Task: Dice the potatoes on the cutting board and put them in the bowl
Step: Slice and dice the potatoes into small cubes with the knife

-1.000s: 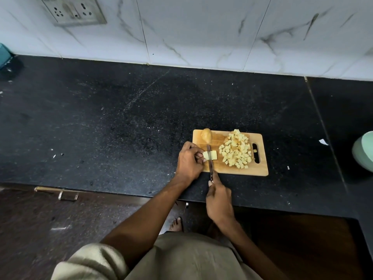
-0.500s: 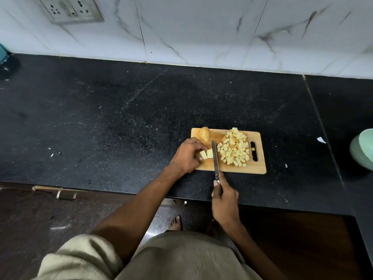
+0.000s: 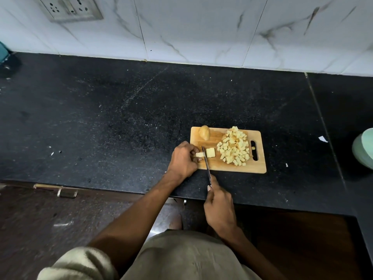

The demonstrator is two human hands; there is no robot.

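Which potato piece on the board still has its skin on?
The whole potato at the board's far left corner: rounded and brown-skinned. The strip under the left hand, the cut piece beside the knife and the diced pile are pale.

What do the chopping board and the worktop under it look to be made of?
The cutting board looks like pale wood or bamboo, matt, with faint grain and a slot handle cut through one end. The countertop looks like polished black stone, perhaps granite: dark, finely speckled, with a dull sheen and a seam towards the right.
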